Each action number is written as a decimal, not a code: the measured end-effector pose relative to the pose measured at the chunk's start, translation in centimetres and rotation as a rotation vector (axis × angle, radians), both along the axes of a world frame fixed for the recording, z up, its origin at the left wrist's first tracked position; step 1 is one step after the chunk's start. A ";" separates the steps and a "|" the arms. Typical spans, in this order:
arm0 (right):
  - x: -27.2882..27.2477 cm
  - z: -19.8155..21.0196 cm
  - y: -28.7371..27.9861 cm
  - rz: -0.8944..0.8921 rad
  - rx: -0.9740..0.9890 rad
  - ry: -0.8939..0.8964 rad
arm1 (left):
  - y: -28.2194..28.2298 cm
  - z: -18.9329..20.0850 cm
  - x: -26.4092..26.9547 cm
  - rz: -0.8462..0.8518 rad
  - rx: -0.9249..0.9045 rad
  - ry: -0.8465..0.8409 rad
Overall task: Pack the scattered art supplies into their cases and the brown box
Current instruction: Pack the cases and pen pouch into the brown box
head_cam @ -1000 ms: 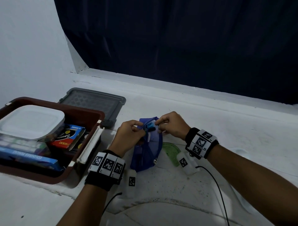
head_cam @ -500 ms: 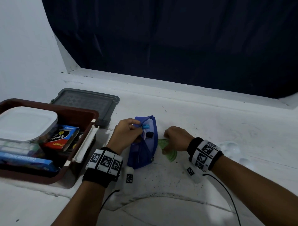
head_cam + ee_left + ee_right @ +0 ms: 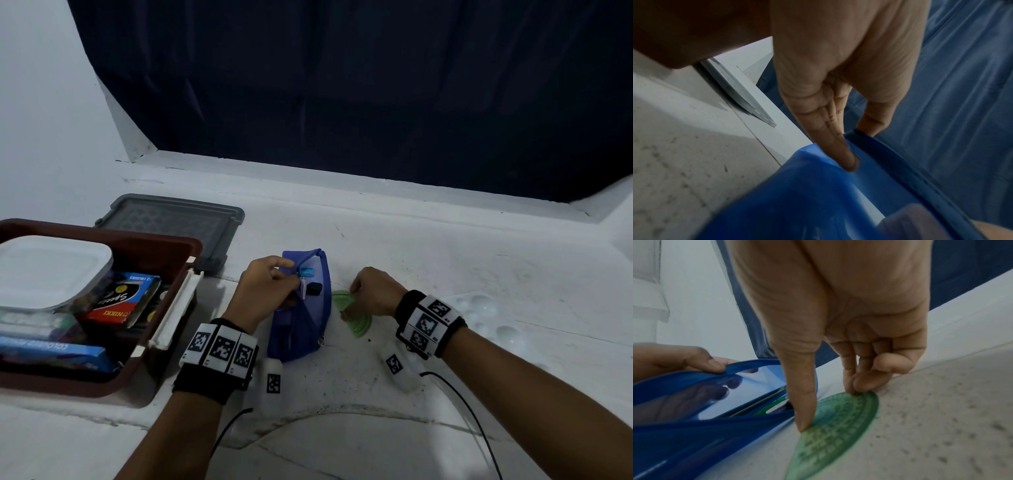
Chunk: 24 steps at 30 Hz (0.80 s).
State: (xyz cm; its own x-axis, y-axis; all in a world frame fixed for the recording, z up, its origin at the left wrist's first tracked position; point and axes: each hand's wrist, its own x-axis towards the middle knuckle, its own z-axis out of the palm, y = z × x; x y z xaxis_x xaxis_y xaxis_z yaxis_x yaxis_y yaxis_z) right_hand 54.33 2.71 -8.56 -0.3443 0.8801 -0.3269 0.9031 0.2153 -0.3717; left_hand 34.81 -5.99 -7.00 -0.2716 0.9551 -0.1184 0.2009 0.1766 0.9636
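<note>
Centre frame: right hand (image 3: 373,291) pinches the green protractor (image 3: 356,317) flat on the white surface (image 3: 445,260) | just left, left hand (image 3: 263,287) grips open the blue pencil case (image 3: 305,308) | far left, brown box (image 3: 147,246) already part-filled | step: packing the case; next, likely lift and slide the protractor in.

1 blue pouch (image 3: 301,318), 1 green protractor (image 3: 356,320), 1 brown box (image 3: 161,246), 1 grey lid (image 3: 178,219), 1 white tub (image 3: 48,270), 1 palette (image 3: 479,308) on the surface (image 3: 428,260). 2 hands: left hand (image 3: 263,291), right hand (image 3: 375,291). 2 card packs in the box: 1 red/black (image 3: 120,301), 1 blue (image 3: 51,351).
</note>
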 end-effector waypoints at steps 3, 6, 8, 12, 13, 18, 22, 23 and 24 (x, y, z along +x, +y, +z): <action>-0.1 0.2 -0.2 -0.012 -0.008 -0.008 | 0.0 0.0 0.2 -0.003 0.002 -0.006; -0.1 0.6 -0.3 -0.018 -0.027 -0.021 | 0.0 0.0 0.4 -0.008 0.005 -0.007; -0.1 0.8 -0.2 -0.024 -0.061 -0.029 | -0.1 0.0 0.4 -0.015 0.007 -0.008; -0.1 1.4 -0.4 -0.015 -0.076 -0.036 | -0.1 0.1 0.4 -0.019 0.001 -0.010; 0.0 1.6 -0.4 -0.009 -0.070 -0.028 | -0.1 0.1 0.4 -0.021 0.000 -0.008; 0.9 2.8 0.5 -0.109 -0.115 0.181 | 0.0 0.1 0.1 -0.024 0.001 -0.010; 0.8 4.0 0.6 -0.269 -0.156 0.454 | 0.1 0.0 0.2 -0.032 -0.004 -0.009; 0.4 4.1 0.5 -0.286 -0.182 0.516 | 0.1 0.0 0.2 -0.034 -0.003 -0.006; -0.1 4.0 0.3 -0.295 -0.204 0.567 | 0.1 -0.1 0.3 -0.037 -0.002 -0.002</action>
State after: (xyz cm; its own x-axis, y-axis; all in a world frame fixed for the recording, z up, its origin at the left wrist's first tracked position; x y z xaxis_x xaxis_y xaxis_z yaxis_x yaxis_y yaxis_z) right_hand 54.28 3.02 -4.54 -0.2662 0.9033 -0.3364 0.5660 -0.1360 -0.8131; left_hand 35.12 -5.86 -7.05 -0.2361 0.9642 -0.1208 0.2052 0.1709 0.9637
